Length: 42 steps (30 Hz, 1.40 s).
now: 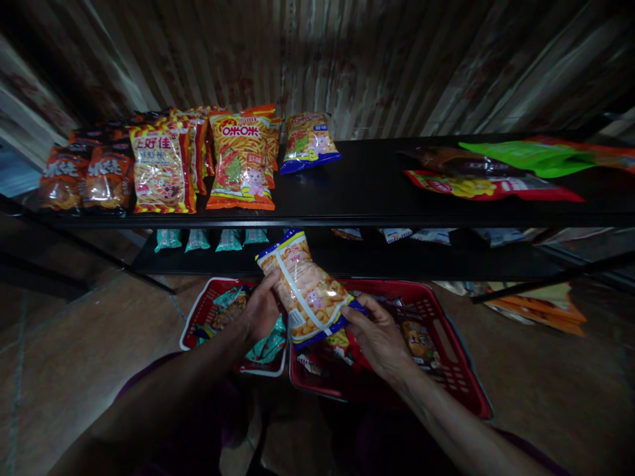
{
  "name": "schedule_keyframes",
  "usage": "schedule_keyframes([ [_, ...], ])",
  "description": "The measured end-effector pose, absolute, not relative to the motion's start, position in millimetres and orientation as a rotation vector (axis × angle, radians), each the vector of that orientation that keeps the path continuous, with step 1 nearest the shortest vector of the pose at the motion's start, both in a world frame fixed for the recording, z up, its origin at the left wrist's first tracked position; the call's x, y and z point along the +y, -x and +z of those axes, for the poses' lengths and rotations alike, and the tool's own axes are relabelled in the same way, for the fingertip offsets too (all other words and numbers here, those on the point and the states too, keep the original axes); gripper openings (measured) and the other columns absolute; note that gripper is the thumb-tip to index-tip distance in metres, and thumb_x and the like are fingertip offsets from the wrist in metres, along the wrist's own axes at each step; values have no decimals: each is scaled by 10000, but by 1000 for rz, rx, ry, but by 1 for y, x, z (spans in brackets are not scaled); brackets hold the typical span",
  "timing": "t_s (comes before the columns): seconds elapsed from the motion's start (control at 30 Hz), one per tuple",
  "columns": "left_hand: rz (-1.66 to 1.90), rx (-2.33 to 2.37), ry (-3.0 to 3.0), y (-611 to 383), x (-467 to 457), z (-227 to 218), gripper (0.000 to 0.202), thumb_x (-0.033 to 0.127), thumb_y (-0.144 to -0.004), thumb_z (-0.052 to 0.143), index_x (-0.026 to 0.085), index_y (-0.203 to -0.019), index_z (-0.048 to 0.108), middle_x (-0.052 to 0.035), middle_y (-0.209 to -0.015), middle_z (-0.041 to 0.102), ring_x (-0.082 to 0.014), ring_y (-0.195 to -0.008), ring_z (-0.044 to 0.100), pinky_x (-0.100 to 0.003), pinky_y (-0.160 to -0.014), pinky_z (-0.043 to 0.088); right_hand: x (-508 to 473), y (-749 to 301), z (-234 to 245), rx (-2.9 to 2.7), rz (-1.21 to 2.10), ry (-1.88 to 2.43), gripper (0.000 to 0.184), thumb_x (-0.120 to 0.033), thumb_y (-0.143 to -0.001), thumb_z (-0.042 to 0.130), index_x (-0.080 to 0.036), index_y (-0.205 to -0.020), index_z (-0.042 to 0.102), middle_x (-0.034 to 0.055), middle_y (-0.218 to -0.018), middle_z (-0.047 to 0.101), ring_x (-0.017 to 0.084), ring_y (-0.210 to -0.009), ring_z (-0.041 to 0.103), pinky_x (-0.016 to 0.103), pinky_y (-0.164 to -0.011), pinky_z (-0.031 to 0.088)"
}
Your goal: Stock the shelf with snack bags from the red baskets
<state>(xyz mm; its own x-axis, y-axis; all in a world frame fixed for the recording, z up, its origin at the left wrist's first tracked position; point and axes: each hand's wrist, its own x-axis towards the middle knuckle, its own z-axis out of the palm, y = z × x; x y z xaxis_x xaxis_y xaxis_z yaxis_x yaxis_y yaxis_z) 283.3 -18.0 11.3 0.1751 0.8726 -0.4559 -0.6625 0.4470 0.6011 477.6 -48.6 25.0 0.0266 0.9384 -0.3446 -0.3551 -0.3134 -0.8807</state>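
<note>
Between my two hands is a snack bag [310, 285] with blue ends and a white seam strip, its back side facing me, held tilted in front of the shelf edge. My left hand [264, 309] grips its left side, thumb on the front. My right hand [380, 334] pinches its lower right corner. Above it on the upper shelf [367, 192] leans a similar blue-edged snack bag [311, 142], beside an orange snack bag [241, 158]. Below my hands are a large red basket [449, 337] and a smaller red basket [198, 307] with a white rim, both holding snack packs.
Red-and-yellow bags [163, 168] and dark orange bags [106, 175] stand at the upper shelf's left. Flat packs, one red [496, 186] and one green [536, 157], lie at its right. Teal packs [228, 239] sit on the lower shelf [446, 261]. Orange packaging [540, 307] lies on the floor.
</note>
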Motion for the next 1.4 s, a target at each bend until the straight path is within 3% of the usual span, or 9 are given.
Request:
schedule_keyframes([
  [0.2, 1356, 1459, -482, -272, -7, 2, 568, 334, -706, 688, 246, -1221, 467, -87, -1232, 562, -218, -1102, 553, -380, -951, 419, -42, -490, 21, -760, 1436, 1251, 300, -331, -537, 786, -212, -547, 511, -61, -524, 516, 107, -539, 471, 241, -556, 403],
  [0.4, 1482, 1710, -1108, -261, -2, 7, 176, 285, -735, 630, 225, -897, 664, -58, -1246, 531, -224, -1216, 442, -364, -1028, 346, -41, -499, 27, -902, 1419, 1336, 254, -311, -578, 743, -217, -561, 507, -51, -524, 520, 114, -513, 453, 249, -516, 375],
  [0.5, 1381, 1566, -998, -261, 1, 11, 314, 354, -750, 627, 219, -1033, 637, -66, -1163, 602, -226, -1114, 531, -350, -937, 427, -42, -499, 29, -983, 1432, 1348, 242, -292, -584, 729, -210, -549, 504, -59, -503, 484, 93, -478, 395, 229, -469, 323],
  [0.6, 1246, 1391, -795, -261, 4, 15, 476, 441, -729, 643, 187, -1129, 589, -78, -1039, 658, -204, -884, 622, -301, -739, 498, -43, -500, 26, -1060, 1431, 1352, 230, -286, -591, 712, -204, -541, 503, -65, -497, 446, 83, -469, 356, 224, -456, 298],
  [0.77, 1129, 1207, -738, -261, 5, 18, 395, 443, -662, 699, 156, -928, 640, -23, -749, 662, -137, -589, 586, -250, -562, 463, -44, -501, 16, -1156, 1378, 1373, 224, -279, -609, 703, -202, -537, 505, -67, -502, 409, 79, -472, 333, 224, -458, 288],
  [1.07, 1274, 1266, -473, -266, 5, 16, 349, 354, -535, 776, 164, -771, 603, 36, -572, 598, -126, -504, 564, -254, -548, 453, -44, -500, 17, -1143, 1405, 1365, 221, -290, -610, 727, -211, -544, 532, -64, -495, 434, 85, -472, 348, 231, -464, 301],
  [1.4, 1233, 1285, -524, -269, 10, 17, 351, 434, -569, 743, 158, -718, 586, 24, -559, 598, -106, -474, 525, -229, -489, 428, -41, -491, 33, -833, 1520, 1351, 235, -276, -527, 751, -212, -535, 526, -56, -516, 523, 111, -525, 457, 240, -524, 374],
])
